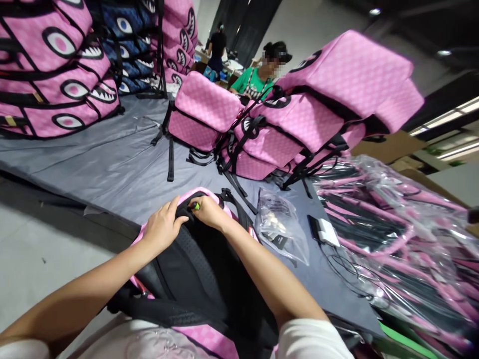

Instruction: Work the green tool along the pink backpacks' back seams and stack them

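Right hand [209, 212] closed round small green-and-black tool [196, 205]; left hand [161, 227] just left, on far end of backpack [189, 257], pinch unclear. Backpack's long axis near to far.

Two bare hands, left hand [160, 227] and right hand [208, 212], grip one pink-edged black-backed backpack [164, 276] and one short dark-and-green tool [195, 205]. Left beyond the grip: three stacked pink eye-printed backpacks [41, 89], at least three navy ones [135, 51]. Right of it: one clear plastic bag [279, 224], one white rectangular block [329, 232]. Far beyond: two people [254, 81].
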Demonstrator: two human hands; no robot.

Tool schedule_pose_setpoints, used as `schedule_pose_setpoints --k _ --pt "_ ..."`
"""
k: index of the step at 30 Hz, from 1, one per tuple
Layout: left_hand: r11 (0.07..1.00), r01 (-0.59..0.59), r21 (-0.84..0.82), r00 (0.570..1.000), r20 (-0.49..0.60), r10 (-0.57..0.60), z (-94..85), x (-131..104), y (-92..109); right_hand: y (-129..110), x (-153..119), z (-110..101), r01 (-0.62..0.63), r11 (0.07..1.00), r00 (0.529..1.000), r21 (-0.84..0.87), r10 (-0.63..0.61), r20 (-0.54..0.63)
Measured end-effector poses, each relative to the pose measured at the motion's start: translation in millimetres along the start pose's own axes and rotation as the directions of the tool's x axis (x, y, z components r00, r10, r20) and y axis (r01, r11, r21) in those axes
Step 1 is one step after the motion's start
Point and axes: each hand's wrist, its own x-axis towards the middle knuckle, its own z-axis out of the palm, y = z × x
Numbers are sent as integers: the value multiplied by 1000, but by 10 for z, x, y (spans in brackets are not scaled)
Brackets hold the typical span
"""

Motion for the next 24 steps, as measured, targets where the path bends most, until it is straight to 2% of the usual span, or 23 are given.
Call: schedule_pose_setpoints --k 2,5,7,9,12,15,17,18,19,21,23,24 --pt "1000 -4 -2 1000 0 4 14 8 -27 -28 53 -18 5 999 1000 -33 -4 18" --pt "999 -23 -45 1000 4 23 -1 18 -59 -44 -81 -124 8 989 999 -146 -1 49" --pt "997 -3 -76 1000 7 4 -33 28 -55 -23 -265 -199 -51 951 990 -306 89 112" --pt "994 52 -95 998 22 -50 -71 48 -46 18 -466 -256 -139 885 962 -445 228 152" --pt "983 112 -148 990 100 -97 -114 105 -108 84 -750 -308 -248 830 928 -500 352 124" --pt "952 134 -275 967 248 -64 -132 175 -279 142 -1064 -285 -319 808 922 -495 385 34" --pt "897 154 -414 928 372 12 -160 201 -355 196 -1315 -175 -390 855 901 -343 430 49" --pt "867 161 -472 911 409 54 -190 198 -346 231 -1447 -90 -437 876 874 -203 467 132" --pt "846 155 -511 903 421 89 -238 178 -297 271 -1578 8 -490 871 835 -30 480 268" --pt "860 88 -502 922 368 121 -398 89 -70 349 -1831 190 -602 761 733 240 409 543" --pt "908 -73 -412 940 277 201 -665 -41 281 384 -2068 269 -679 637 671 365 337 660" --pt "914 -174 -367 933 235 272 -842 -101 472 369 -2182 250 -698 587 664 410 314 679"
